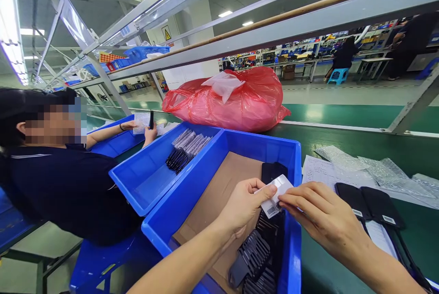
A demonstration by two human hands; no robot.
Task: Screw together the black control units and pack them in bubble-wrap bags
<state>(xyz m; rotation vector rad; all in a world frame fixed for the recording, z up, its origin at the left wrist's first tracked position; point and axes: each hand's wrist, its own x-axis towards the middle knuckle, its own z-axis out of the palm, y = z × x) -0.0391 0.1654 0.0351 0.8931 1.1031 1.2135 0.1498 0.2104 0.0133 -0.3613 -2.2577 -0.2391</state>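
Note:
My left hand [244,204] and my right hand [318,212] meet over the near blue bin [192,193]. Both pinch a small white label sheet with a barcode [276,196] between thumb and fingers. Under them, the bin holds a brown cardboard liner [219,184] and rows of black flat parts [255,257] stacked on edge. A black part [272,170] lies at the bin's far side.
A second blue bin [147,177] to the left holds bagged black parts [187,147]. A co-worker sits at left, hands on a small sheet. A red plastic bag [236,99] lies on the green belt. Bubble-wrap sleeves [377,170], papers and black parts [368,202] lie to the right.

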